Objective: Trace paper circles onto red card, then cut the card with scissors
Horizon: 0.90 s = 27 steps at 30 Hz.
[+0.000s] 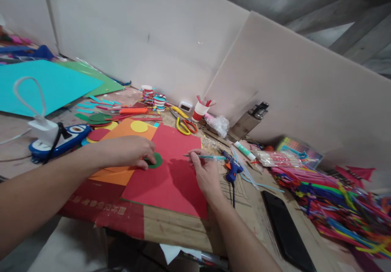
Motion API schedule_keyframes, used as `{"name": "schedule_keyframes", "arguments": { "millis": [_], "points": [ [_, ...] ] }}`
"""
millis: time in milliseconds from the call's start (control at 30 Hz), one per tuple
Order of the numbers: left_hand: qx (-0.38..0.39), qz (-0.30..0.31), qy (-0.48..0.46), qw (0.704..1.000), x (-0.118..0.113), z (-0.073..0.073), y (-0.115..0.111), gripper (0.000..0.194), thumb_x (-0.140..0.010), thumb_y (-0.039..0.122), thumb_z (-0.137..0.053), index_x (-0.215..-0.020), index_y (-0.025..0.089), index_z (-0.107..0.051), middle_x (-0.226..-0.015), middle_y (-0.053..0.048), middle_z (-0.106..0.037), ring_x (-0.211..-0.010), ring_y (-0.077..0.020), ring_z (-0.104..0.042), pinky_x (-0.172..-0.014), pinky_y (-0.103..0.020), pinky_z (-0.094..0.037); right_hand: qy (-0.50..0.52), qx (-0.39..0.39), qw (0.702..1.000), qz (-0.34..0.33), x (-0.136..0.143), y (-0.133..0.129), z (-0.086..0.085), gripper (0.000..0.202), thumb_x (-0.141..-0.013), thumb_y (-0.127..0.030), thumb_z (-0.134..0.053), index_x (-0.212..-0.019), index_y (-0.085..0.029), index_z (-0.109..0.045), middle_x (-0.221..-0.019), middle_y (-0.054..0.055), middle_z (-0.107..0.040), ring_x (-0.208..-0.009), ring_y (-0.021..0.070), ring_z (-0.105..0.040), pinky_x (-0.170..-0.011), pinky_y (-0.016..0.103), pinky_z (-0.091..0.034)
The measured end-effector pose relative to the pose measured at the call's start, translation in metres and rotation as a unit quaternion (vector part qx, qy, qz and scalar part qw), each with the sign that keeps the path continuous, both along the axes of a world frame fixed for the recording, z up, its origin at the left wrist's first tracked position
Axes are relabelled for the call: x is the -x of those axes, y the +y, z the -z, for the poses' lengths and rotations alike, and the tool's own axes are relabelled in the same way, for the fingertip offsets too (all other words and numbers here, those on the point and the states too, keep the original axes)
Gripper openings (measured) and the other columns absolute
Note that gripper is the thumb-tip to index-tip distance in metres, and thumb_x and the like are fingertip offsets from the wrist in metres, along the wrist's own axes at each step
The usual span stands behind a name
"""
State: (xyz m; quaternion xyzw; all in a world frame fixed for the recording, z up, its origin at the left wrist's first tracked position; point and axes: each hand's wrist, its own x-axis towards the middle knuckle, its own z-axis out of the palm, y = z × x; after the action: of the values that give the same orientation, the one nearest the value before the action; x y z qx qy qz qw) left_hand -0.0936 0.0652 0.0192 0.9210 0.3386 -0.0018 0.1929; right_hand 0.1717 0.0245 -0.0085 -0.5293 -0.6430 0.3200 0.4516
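The left hand (pixel 137 151) touches a green circle (pixel 158 160) on red paper (pixel 166 188), grip unclear; farther right, the right hand (pixel 206 172) holds a pencil (pixel 211 157).

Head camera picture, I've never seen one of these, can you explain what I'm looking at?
There's no machine here, just a person's two bare hands. The camera sits on that person's head, looking forward and down, so the forearms come in from below and the left.

On the table lies a red sheet, with an orange sheet at its left. The left hand has its fingers on a green circle on the red sheet. The right hand holds a pen or pencil.

Further right are a glue gun, a phone and colorful craft strips.
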Motion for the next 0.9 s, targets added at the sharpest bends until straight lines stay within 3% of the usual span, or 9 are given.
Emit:
{"name": "schedule_keyframes", "arguments": {
  "millis": [267, 467, 567, 700, 900],
  "points": [
    [-0.039, 0.033, -0.056, 0.997, 0.003, 0.011, -0.004, 0.015, -0.085, 0.022, -0.065, -0.089, 0.022, -0.079, -0.101, -0.008, -0.07, -0.082, -0.0191, -0.064, -0.071, -0.025, -0.044, -0.021, -0.009, 1.0, 0.005, 0.0, 0.001, 0.0, 0.031, -0.09, -0.047, -0.053, -0.089, -0.02, -0.067, -0.076, 0.003, -0.067, -0.07, 0.0189, -0.063, -0.066, 0.029, -0.048],
    [-0.042, 0.073, -0.062, 0.995, 0.004, 0.01, 0.001, 0.018, -0.085, 0.018, -0.066, -0.097, 0.02, -0.08, -0.112, -0.009, -0.074, -0.101, -0.0217, -0.068, -0.089, -0.025, -0.048, -0.021, -0.002, 1.0, -0.005, 0.006, -0.004, -0.013, 0.031, -0.09, -0.046, -0.053, -0.092, -0.018, -0.066, -0.077, 0.004, -0.068, -0.07, 0.0178, -0.062, -0.064, 0.028, -0.047],
    [-0.02, 0.057, -0.04, 0.997, 0.006, 0.005, 0.003, 0.02, -0.086, 0.021, -0.066, -0.102, 0.022, -0.079, -0.114, -0.007, -0.075, -0.104, -0.0204, -0.069, -0.091, -0.025, -0.049, -0.011, -0.006, 1.0, -0.024, 0.015, -0.004, -0.022, 0.028, -0.09, -0.044, -0.053, -0.091, -0.018, -0.065, -0.076, 0.003, -0.068, -0.07, 0.0168, -0.062, -0.066, 0.028, -0.047],
    [0.022, 0.032, -0.041, 0.998, 0.011, -0.002, 0.008, 0.02, -0.087, 0.021, -0.064, -0.1, 0.024, -0.079, -0.114, -0.002, -0.076, -0.105, -0.0163, -0.069, -0.088, -0.019, -0.048, -0.071, -0.016, 0.996, -0.058, 0.03, 0.002, -0.031, 0.024, -0.091, -0.039, -0.053, -0.084, -0.019, -0.065, -0.075, 0.003, -0.067, -0.068, 0.0155, -0.06, -0.066, 0.027, -0.045],
    [0.089, -0.018, -0.087, 0.992, 0.02, 0.005, 0.023, 0.022, -0.087, 0.022, -0.062, -0.104, 0.024, -0.077, -0.109, 0.001, -0.077, -0.096, -0.0127, -0.07, -0.078, -0.015, -0.047, -0.078, -0.019, 0.994, -0.073, 0.046, 0.017, -0.021, 0.023, -0.091, -0.037, -0.053, -0.083, -0.018, -0.064, -0.073, 0.003, -0.067, -0.069, 0.0158, -0.061, -0.066, 0.027, -0.044]
  ]
}}
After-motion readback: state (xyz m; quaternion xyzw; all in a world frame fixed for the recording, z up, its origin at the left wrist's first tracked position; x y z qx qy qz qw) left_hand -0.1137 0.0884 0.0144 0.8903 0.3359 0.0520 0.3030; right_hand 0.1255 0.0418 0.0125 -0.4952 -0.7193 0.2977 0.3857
